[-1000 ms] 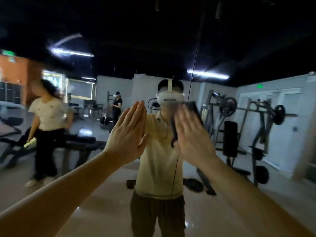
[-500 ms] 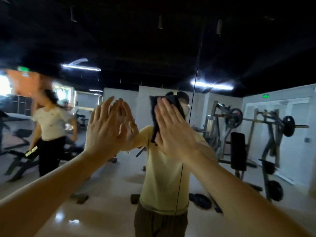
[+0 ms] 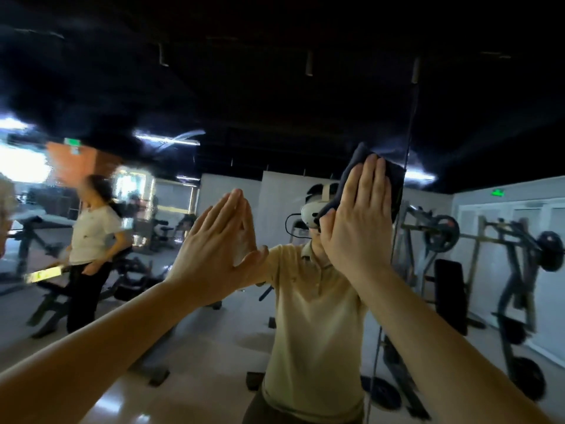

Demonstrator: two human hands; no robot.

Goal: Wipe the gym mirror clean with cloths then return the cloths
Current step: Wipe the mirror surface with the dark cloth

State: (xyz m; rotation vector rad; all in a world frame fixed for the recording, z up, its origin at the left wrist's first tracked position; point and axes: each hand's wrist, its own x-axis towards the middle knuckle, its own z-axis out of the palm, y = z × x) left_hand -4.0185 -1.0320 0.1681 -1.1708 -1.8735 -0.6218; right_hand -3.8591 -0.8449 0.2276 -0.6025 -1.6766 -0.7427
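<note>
Head view: the right grip (image 3: pixel 360 231) lies fully flat, fingers straight and together, palm pressing a dark cloth (image 3: pixel 394 185) against the mirror (image 3: pixel 275 87), likely to spread pressure for wiping high up beside the panel seam (image 3: pixel 409 133). The left grip (image 3: pixel 214 246) is also flat and open, bare fingertips on the glass, probably bracing; no cloth shows under it.

I can read no text; the green sign (image 3: pixel 497 193) reflected in the mirror (image 3: pixel 275 87) is too blurred for me.
</note>
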